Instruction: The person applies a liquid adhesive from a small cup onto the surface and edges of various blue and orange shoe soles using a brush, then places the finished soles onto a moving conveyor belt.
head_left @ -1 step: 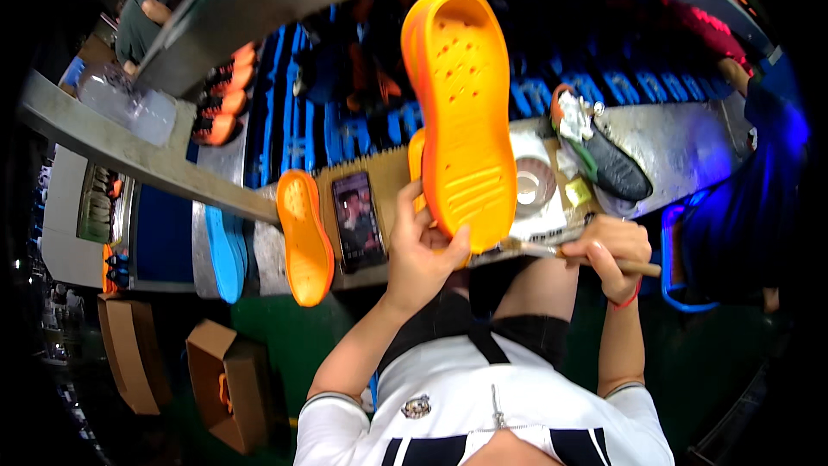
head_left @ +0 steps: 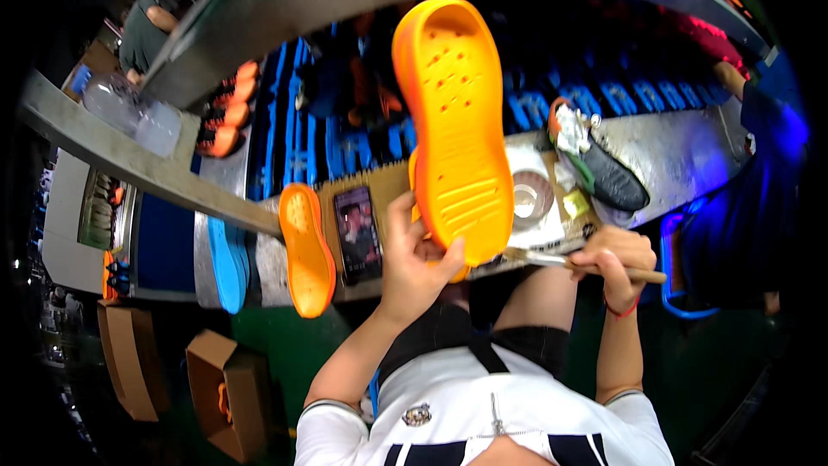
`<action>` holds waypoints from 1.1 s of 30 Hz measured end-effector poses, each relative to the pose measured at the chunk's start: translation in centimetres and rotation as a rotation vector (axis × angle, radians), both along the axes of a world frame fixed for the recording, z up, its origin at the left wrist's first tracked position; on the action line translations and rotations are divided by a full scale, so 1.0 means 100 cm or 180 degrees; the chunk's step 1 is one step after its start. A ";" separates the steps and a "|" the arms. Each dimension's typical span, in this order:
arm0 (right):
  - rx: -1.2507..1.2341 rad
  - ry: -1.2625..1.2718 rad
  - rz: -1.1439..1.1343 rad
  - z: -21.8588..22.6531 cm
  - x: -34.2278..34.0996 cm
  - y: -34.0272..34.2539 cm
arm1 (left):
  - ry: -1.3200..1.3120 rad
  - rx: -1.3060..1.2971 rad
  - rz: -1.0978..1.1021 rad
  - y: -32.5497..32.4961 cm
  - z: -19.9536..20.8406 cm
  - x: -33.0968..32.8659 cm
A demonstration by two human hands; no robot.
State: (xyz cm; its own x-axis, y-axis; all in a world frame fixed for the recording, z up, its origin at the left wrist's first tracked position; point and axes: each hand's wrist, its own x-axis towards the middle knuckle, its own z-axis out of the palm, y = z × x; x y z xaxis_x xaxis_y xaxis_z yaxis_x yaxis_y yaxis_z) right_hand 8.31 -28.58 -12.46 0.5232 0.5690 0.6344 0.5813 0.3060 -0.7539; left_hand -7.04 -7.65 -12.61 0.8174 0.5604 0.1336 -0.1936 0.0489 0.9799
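White short-sleeved shirt with dark stripes, small chest badge, red wrist cord (head_left: pixel 623 311), dark apron straps

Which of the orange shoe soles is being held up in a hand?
The big orange sole in the middle, gripped at its lower end by the left hand. The smaller orange sole lies untouched on the bench, left of the phone.

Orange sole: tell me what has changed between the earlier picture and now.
Nothing visibly changed. The left hand holds the orange sole raised upright as before, and the right hand grips the brush at the bench edge. The second orange sole and the phone lie where they were.
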 end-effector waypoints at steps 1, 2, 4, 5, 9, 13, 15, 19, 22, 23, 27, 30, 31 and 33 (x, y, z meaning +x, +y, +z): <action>0.0294 0.0349 -0.0206 -0.001 -0.002 -0.004 | -0.0086 0.0065 0.0013 0.005 0.009 -0.002; 0.0487 0.0550 -0.0348 -0.001 -0.001 -0.008 | -0.0331 0.0179 0.0007 0.015 0.024 0.002; 0.0744 0.0808 -0.0564 -0.005 -0.003 -0.018 | -0.0611 0.0486 0.0038 0.034 0.057 0.008; 0.0802 0.0860 -0.0648 -0.008 -0.003 -0.021 | -0.0652 0.0676 0.0081 0.047 0.078 0.019; 0.0673 0.0920 -0.0447 -0.006 -0.009 -0.019 | -0.0925 0.0296 0.0026 0.149 0.173 0.078; 0.0467 0.1074 -0.0226 -0.011 -0.013 -0.013 | -0.0823 -0.0514 -0.0349 0.206 0.231 0.110; -0.0690 0.0683 -0.0774 -0.017 -0.002 -0.017 | -0.0641 0.0944 -0.0431 0.170 0.172 0.090; -0.0677 0.0800 -0.0936 -0.053 0.022 0.004 | 0.1748 0.3367 -0.0405 0.081 0.020 0.015; -0.1171 0.0620 -0.0834 -0.058 0.034 0.023 | 0.2471 0.2960 -0.0161 0.042 -0.066 -0.025; -0.1413 0.0586 -0.0815 -0.057 0.037 0.027 | 0.2119 0.2111 0.0009 0.035 -0.083 -0.030; -0.1097 0.0634 -0.0838 -0.067 0.038 0.040 | 0.1518 0.0692 0.0549 0.034 -0.105 -0.033; -0.1128 0.0774 -0.0810 -0.060 0.038 0.035 | 0.1260 -0.1642 -0.0286 0.058 -0.091 -0.039; -0.1194 0.0782 -0.0830 -0.056 0.038 0.032 | 0.1208 -0.2158 -0.0378 0.061 -0.077 -0.039; -0.0743 0.1066 -0.0779 -0.052 0.038 0.026 | 0.0811 -0.2270 -0.0350 0.062 -0.064 -0.042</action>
State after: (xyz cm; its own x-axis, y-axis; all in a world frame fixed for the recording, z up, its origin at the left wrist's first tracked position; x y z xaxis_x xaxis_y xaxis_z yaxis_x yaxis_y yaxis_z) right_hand 12.08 -25.98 -17.69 0.8136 0.5108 0.2779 0.3285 -0.0094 -0.9445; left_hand -11.26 -1.50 -18.99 0.8304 0.3539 -0.4303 0.0767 0.6923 0.7175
